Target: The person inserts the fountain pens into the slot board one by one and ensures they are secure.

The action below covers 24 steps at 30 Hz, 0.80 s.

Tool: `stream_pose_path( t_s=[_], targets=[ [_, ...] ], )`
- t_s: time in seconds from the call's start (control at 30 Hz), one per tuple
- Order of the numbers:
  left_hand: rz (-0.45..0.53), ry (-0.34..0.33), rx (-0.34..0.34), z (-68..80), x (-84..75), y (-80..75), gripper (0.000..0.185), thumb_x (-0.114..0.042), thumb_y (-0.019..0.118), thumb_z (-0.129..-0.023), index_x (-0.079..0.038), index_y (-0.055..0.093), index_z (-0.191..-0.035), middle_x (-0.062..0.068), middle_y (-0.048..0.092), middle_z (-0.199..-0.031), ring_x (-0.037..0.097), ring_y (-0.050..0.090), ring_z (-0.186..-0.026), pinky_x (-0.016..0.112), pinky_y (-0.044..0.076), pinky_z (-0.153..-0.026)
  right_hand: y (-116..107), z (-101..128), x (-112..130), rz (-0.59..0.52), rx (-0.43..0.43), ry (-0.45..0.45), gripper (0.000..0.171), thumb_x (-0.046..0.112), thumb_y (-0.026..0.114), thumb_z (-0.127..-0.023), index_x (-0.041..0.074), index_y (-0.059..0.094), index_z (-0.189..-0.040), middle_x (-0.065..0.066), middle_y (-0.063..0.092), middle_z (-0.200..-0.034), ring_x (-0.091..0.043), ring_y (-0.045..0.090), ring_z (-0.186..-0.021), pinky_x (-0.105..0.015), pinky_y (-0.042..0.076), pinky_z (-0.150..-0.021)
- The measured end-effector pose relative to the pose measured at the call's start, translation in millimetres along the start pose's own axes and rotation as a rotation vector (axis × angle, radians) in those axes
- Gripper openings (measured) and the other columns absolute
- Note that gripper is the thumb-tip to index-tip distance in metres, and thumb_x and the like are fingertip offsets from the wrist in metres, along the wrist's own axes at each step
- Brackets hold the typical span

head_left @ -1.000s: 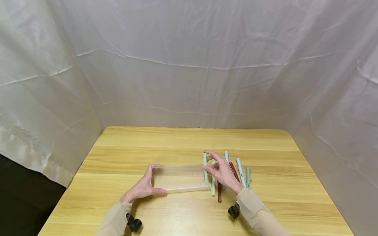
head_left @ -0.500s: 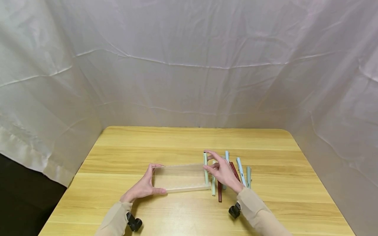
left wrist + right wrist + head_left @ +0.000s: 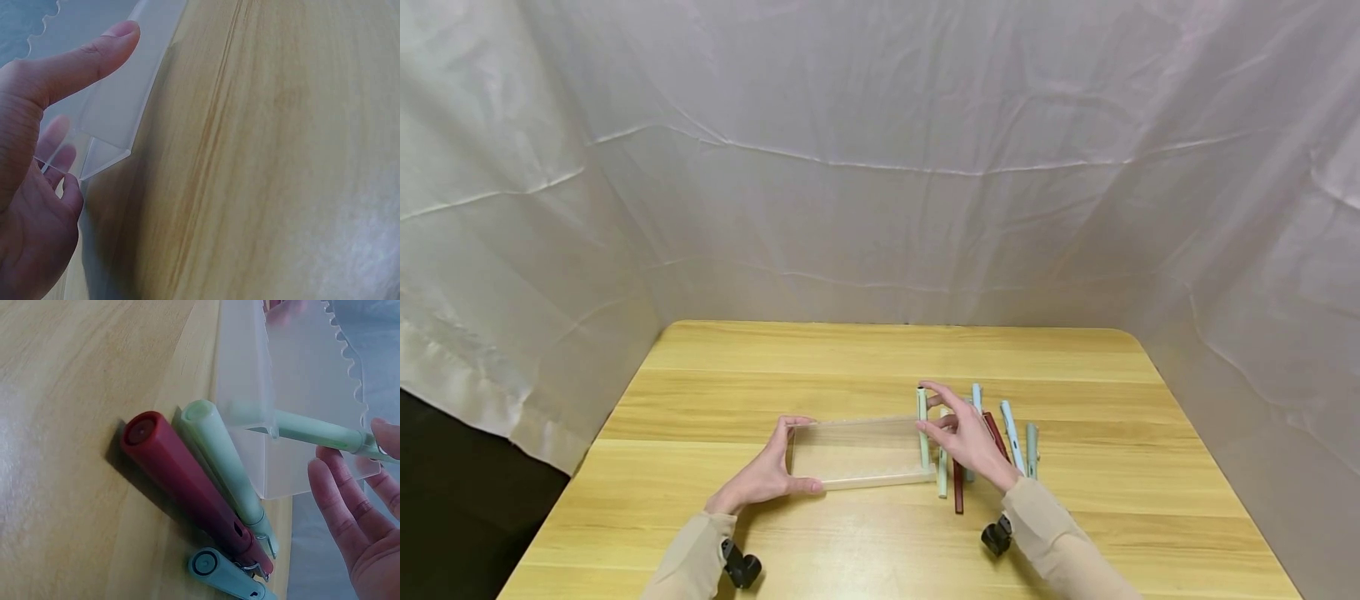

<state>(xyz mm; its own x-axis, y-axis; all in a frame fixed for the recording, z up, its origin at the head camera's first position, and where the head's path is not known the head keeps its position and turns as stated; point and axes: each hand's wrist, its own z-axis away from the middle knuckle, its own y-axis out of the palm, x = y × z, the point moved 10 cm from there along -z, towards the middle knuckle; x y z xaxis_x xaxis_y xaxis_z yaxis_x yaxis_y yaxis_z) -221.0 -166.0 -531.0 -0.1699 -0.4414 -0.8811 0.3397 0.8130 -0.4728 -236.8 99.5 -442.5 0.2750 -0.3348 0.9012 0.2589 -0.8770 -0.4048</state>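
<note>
My left hand point(image 3: 766, 473) grips the left end of a clear plastic pen rack point(image 3: 880, 481), thumb on its front edge and fingers behind. In the left wrist view, the rack's frosty wall point(image 3: 119, 106) lies beneath the thumb. At the rack's right end my right hand point(image 3: 966, 437) pinches a pale green pen point(image 3: 922, 433) near its upper, capped end. The right wrist view has this pen point(image 3: 315, 430) lying across the rack, its lower end behind the front lip. Scalloped notches line the rack's far edge point(image 3: 347, 356).
Right beside the rack lie another pale green pen point(image 3: 942, 479) and a dark red pen point(image 3: 958, 492). A teal pen point(image 3: 222, 572) is close by them. Farther right are a second dark red pen point(image 3: 995, 433), light blue pens point(image 3: 1011, 437) and a grey-green pen point(image 3: 1032, 450). Pale curtains point(image 3: 880, 208) surround the wooden table point(image 3: 865, 550).
</note>
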Motion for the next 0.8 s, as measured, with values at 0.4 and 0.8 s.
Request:
stream_pose_path(
  t_s=[0.4,0.8],
  targets=[
    [0.006,-0.008,0.002,0.0,1.2,0.5,0.103,-0.030,0.094,-0.066,-0.011,0.029,-0.144,0.018,0.037,-0.150,0.041,0.035,-0.142,0.069,0.022,-0.121,-3.4,-1.5,-33.3,0.031,-0.037,-0.041,0.062,0.016,0.071,-0.094,0.014,0.044,-0.149,-0.019,0.064,-0.118,-0.027,0.073,-0.083,-0.035,0.063,-0.062],
    [0.015,-0.008,0.005,-0.5,0.8,1.4,0.102,-0.029,0.093,-0.068,-0.012,0.028,-0.144,0.019,0.036,-0.150,0.042,0.034,-0.142,0.069,0.023,-0.120,-16.4,9.9,-42.4,-0.043,-0.089,0.013,0.058,0.018,0.071,-0.095,0.016,0.047,-0.148,-0.024,0.062,-0.123,-0.028,0.070,-0.090,-0.043,0.064,-0.065]
  ],
)
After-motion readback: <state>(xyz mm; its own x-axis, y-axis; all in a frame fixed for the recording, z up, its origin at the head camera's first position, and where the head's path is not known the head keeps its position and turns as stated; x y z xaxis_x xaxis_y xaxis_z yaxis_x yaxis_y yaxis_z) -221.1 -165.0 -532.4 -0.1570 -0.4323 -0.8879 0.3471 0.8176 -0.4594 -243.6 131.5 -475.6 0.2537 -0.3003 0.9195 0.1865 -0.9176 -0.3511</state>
